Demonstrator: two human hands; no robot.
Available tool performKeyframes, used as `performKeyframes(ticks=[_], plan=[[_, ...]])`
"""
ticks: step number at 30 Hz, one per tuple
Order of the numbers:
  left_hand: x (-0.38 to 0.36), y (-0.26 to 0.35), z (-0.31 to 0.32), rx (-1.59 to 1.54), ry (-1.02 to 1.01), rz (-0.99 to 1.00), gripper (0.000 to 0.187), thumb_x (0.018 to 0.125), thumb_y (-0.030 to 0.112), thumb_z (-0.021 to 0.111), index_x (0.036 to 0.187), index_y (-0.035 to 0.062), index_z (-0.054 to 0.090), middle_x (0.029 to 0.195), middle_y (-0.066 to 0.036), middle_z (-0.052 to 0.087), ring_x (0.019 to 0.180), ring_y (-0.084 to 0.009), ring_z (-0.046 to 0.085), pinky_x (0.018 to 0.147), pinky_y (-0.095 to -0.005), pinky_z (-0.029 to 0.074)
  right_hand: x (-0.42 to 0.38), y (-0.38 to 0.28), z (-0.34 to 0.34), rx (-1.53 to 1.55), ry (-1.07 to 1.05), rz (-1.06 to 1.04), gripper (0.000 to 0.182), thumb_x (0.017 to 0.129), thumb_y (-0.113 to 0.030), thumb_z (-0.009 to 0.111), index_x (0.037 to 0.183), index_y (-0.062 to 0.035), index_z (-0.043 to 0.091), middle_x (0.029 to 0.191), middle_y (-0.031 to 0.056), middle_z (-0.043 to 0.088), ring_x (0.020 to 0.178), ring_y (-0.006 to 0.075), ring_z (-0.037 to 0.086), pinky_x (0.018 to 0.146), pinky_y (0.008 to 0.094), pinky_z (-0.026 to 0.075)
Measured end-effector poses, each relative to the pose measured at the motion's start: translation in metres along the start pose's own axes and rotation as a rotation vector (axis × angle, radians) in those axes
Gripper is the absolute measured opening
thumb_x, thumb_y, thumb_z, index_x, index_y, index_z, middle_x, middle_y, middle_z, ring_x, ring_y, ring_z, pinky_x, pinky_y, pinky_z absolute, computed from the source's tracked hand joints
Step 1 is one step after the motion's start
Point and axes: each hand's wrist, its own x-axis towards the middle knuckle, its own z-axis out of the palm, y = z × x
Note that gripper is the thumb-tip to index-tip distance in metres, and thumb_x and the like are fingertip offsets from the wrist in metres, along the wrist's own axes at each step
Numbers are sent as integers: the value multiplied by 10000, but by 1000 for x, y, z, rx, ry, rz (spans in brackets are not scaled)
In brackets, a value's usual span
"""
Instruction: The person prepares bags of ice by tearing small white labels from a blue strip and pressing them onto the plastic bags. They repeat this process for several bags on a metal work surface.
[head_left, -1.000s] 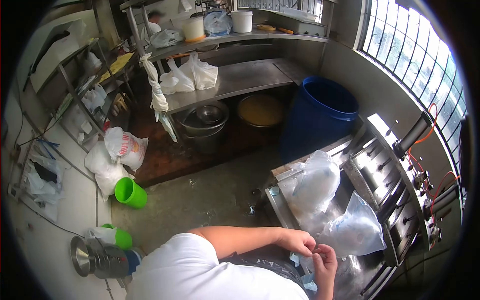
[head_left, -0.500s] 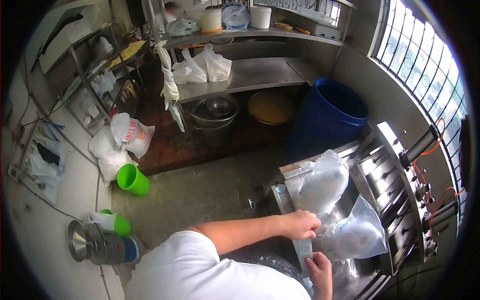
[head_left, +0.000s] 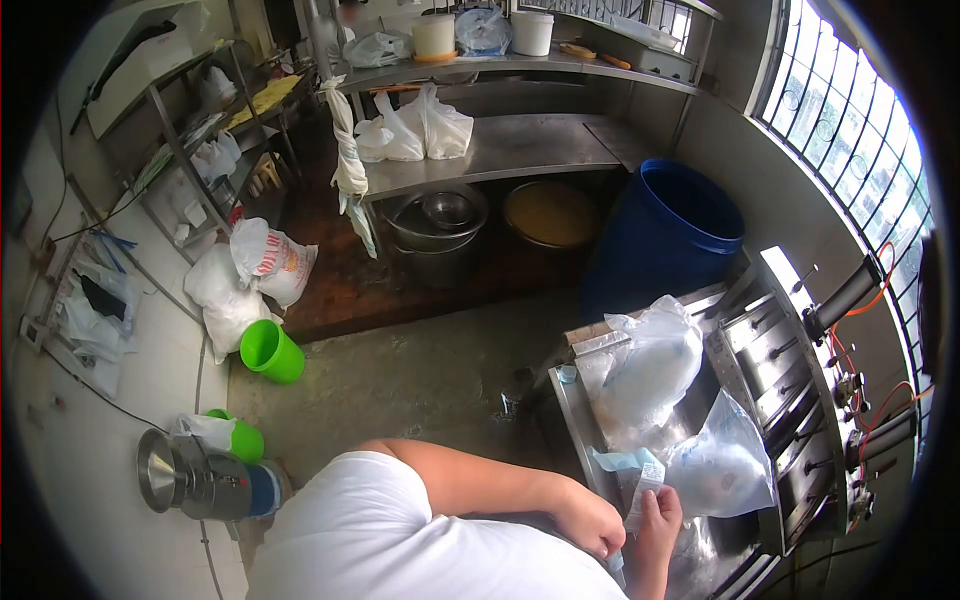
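Observation:
My right hand pinches a white printed label at the metal machine's near edge. A pale blue strip curls away from the label's upper end. Just left of it my left hand is closed, knuckles up, with a bit of blue strip showing below its fingers; what it grips is mostly hidden. Close to my right hand lies a filled clear plastic bag on the steel surface. A second filled bag rests farther back.
The metal machine with rods and orange hoses stands at right. A blue barrel is behind it. Green buckets and white sacks line the left wall. Steel shelves hold bags and tubs at the back.
My left hand has moved down toward me from the strip's upper part. The right hand has lifted the label slightly up and right, and the strip's far end now curls free.

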Motion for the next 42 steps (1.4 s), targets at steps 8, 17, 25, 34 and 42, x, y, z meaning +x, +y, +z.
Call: performKeyframes(ticks=[8,17,25,34,42], plan=[[-11,30,-10,-26,-145,-14,349,1045,289,641,1176,-25,715,1127,-186,761,1071,-340,722,928,-448,563,1,-2,4,-39,-48,-16,75,1077,-85,653,1083,-12,666,953,0,694,847,65,602,756,251,494],[-22,40,-16,-82,-154,9,323,1069,221,634,1290,-14,610,1082,-206,743,1036,-377,718,920,-475,561,-6,-6,15,-97,-80,85,114,1073,-125,674,1109,-18,687,951,-8,694,858,73,597,776,270,503],[-17,16,1,77,-14,-135,349,1050,251,662,1290,-1,631,1104,-259,738,1052,-434,709,920,-521,551,-8,11,7,-101,-14,99,133,1074,-134,673,1121,-11,692,951,0,708,845,75,607,764,277,516],[-10,-51,-19,161,579,-207,271,988,221,721,1163,18,755,1071,-232,751,1017,-411,727,890,-462,576,-14,-8,18,-150,-17,-43,168,1074,-121,669,1179,6,705,998,15,726,909,80,635,819,278,531],[-18,-68,-59,212,1236,-212,111,1045,113,700,1089,12,712,887,-99,728,777,-187,677,721,-359,563,-8,5,14,-14,62,14,159,1100,-149,654,1159,-10,703,946,-19,700,853,53,596,770,259,503]])
